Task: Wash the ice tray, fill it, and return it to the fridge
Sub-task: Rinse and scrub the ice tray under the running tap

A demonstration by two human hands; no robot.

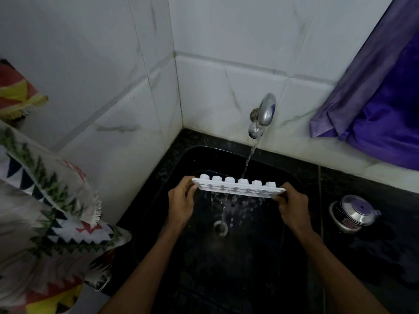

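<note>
Pinched at ends by left grip (181,200), right grip (292,206): white plastic ice tray (238,189); chrome wall tap (264,112) ran beyond grips; lidded steel pot (353,211) sat right of right grip.

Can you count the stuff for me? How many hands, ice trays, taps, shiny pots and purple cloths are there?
hands: 2 (left hand, right hand)
ice tray: 1
tap: 1
shiny pot: 1
purple cloth: 1
Total: 6
</note>
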